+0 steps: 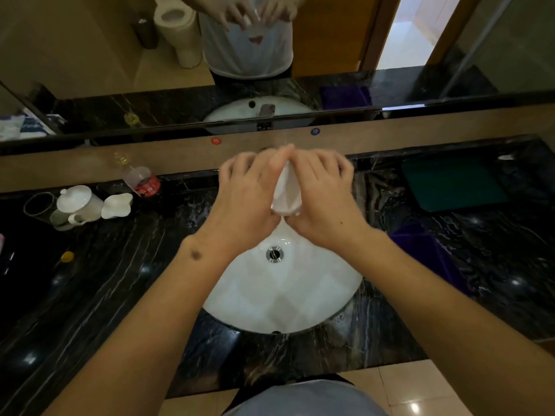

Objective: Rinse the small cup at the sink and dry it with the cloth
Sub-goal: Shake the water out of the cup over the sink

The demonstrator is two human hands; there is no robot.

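A small white cup (286, 192) sits between both my hands over the far part of the white sink (282, 295). My left hand (246, 202) wraps its left side and my right hand (322, 199) its right side, fingertips meeting above it near the tap, which is mostly hidden. The cup looks tilted, its lower edge near my palms. A purple cloth (426, 250) lies on the dark counter to the right of the sink, partly under my right forearm.
White ceramic pots and a lidded jar (79, 202) stand at the left of the counter with a plastic bottle (141, 181) and a glass (39, 205). A green mat (453, 184) lies at the far right. A mirror (270, 55) runs behind the counter.
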